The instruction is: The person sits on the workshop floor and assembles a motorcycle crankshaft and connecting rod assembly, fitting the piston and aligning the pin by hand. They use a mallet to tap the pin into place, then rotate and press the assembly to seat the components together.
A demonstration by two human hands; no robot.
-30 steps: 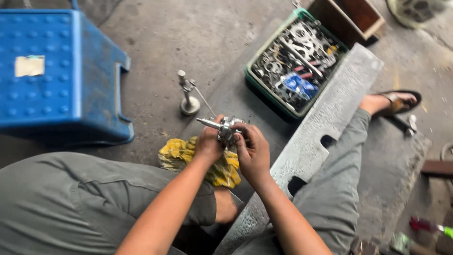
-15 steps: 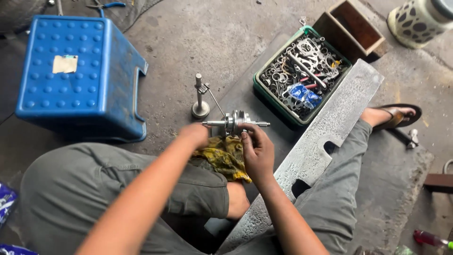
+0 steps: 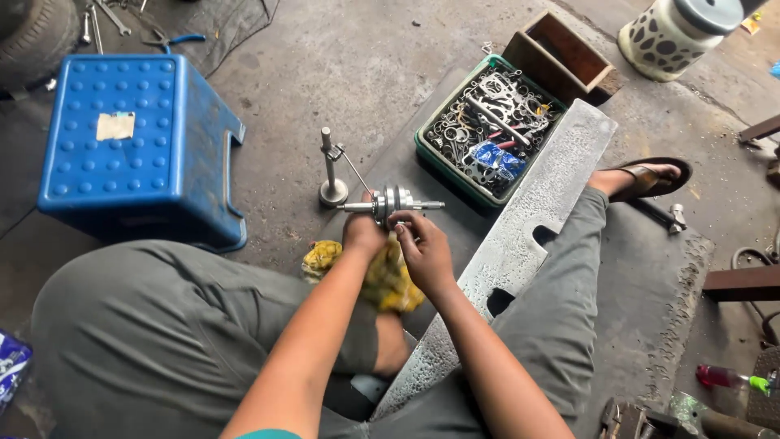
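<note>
A person seated on the floor holds a metal geared shaft level above a yellow rag. Left hand grips it closed; right hand pinches its gears, seemingly fitting or inspecting.

Both hands, the left hand and right hand, work close together over the person's lap, hemmed by a raised knee on each side. Just ahead of them an upright metal stand with a thin rod blocks the forward-left path. Forward-right, a green tray heaped with metal parts fills the way, with a wooden box beyond it. A long grey metal plate runs diagonally close along the right. The blue plastic stool stands well off to the left. Between stool and stand lies open concrete floor. A yellow rag lies directly beneath the hands.
</note>
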